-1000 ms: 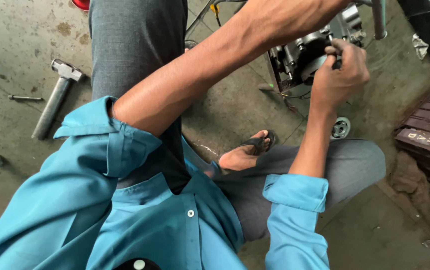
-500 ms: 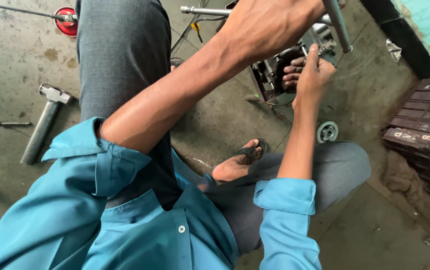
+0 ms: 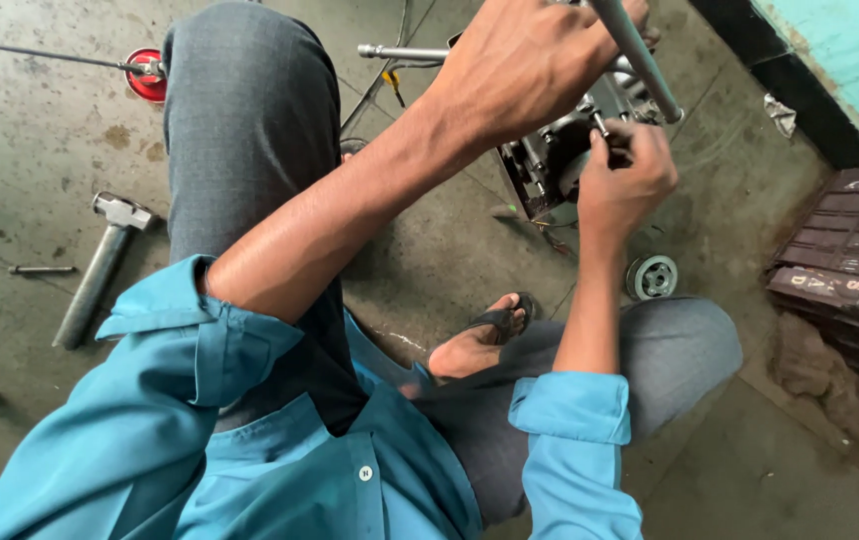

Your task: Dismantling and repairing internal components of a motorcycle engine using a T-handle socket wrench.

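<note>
Nearby — dark crate (image 3: 854,262), yellow label at corner — right hand (image 3: 621,186) on engine (image 3: 549,165)

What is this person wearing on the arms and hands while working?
Both hands are bare, with no gloves: left hand, right hand. A teal-blue button-up shirt has its sleeves rolled into thick cuffs near the elbows, leaving both forearms uncovered. No watch or rings show.

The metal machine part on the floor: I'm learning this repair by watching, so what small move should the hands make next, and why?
Probably keep the left hand steady on the long metal rod while the right hand works the small piece in its fingertips further into the metal machine part. The right hand's fingers pinch right at the part's open face, and the rod passes just above it, so steadiness seems to matter.
</note>
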